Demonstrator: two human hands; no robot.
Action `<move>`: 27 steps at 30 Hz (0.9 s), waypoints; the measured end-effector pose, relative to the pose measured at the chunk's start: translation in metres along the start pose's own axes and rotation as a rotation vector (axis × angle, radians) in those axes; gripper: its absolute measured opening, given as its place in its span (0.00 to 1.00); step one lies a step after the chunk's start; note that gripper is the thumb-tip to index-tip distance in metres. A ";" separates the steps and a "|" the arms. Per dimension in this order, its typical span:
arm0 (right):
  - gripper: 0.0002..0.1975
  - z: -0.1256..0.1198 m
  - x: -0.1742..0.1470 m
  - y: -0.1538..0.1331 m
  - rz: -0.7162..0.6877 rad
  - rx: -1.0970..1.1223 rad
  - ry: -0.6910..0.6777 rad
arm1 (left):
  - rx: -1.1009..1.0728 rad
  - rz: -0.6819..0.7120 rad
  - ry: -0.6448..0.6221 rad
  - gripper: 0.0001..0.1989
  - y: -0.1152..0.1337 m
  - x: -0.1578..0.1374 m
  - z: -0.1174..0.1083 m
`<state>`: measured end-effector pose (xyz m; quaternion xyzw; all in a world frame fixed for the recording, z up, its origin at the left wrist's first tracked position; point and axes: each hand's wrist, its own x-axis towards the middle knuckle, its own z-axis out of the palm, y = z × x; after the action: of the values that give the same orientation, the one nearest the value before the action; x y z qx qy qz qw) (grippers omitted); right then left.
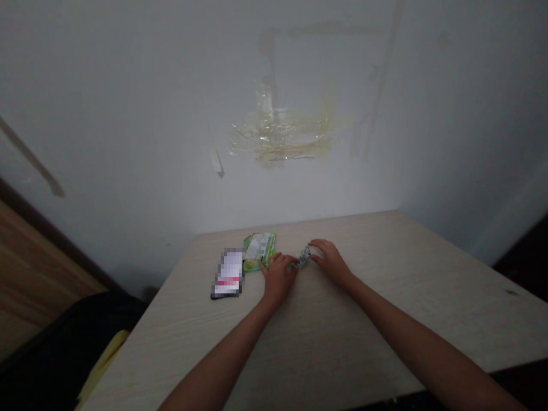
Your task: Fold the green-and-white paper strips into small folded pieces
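Note:
A small crumpled green-and-white thing (pixel 303 257), perhaps a wrapper, lies between my two hands; its exact kind is too small to make out. My left hand (pixel 280 278) is palm down, its thumb and fingertips closing on the left end of that thing. The outer fingers of this hand reach the edge of a green packet (pixel 259 249) with a pale printed panel, lying flat on the table. From the right, my right hand (pixel 333 264) grips the other end between curved thumb and forefinger.
A phone (pixel 229 274) with a blurred bright screen lies left of the packet on the pale wooden table (pixel 385 319). Behind it rises a wall (pixel 171 142) with old tape (pixel 291 137). Dark and yellow cloth (pixel 105 362) lies beyond the left edge.

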<state>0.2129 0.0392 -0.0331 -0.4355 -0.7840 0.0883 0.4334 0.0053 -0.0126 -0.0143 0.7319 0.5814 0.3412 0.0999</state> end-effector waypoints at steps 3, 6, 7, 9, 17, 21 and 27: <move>0.18 0.000 0.000 0.000 -0.050 -0.070 -0.060 | 0.017 -0.017 -0.022 0.10 0.002 0.000 -0.003; 0.17 0.001 0.000 0.000 -0.072 -0.128 -0.103 | 0.034 -0.036 -0.047 0.11 0.005 -0.001 -0.005; 0.16 0.001 0.000 0.000 -0.072 -0.137 -0.105 | 0.038 -0.038 -0.048 0.11 0.005 -0.001 -0.006; 0.13 0.001 -0.001 0.001 -0.066 -0.140 -0.101 | 0.041 -0.037 -0.040 0.11 0.005 -0.001 -0.006; 0.07 -0.001 -0.002 -0.001 -0.028 -0.029 -0.073 | 0.051 -0.047 -0.027 0.14 0.000 0.001 -0.009; 0.10 0.001 -0.004 -0.004 -0.027 -0.035 -0.074 | 0.056 -0.060 -0.024 0.16 -0.001 0.001 -0.008; 0.18 0.004 -0.006 0.000 -0.011 -0.048 -0.079 | 0.055 -0.038 -0.054 0.19 -0.004 0.002 -0.005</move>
<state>0.2114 0.0357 -0.0389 -0.4377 -0.8049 0.0842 0.3919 -0.0005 -0.0104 -0.0122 0.7322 0.6013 0.3032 0.1021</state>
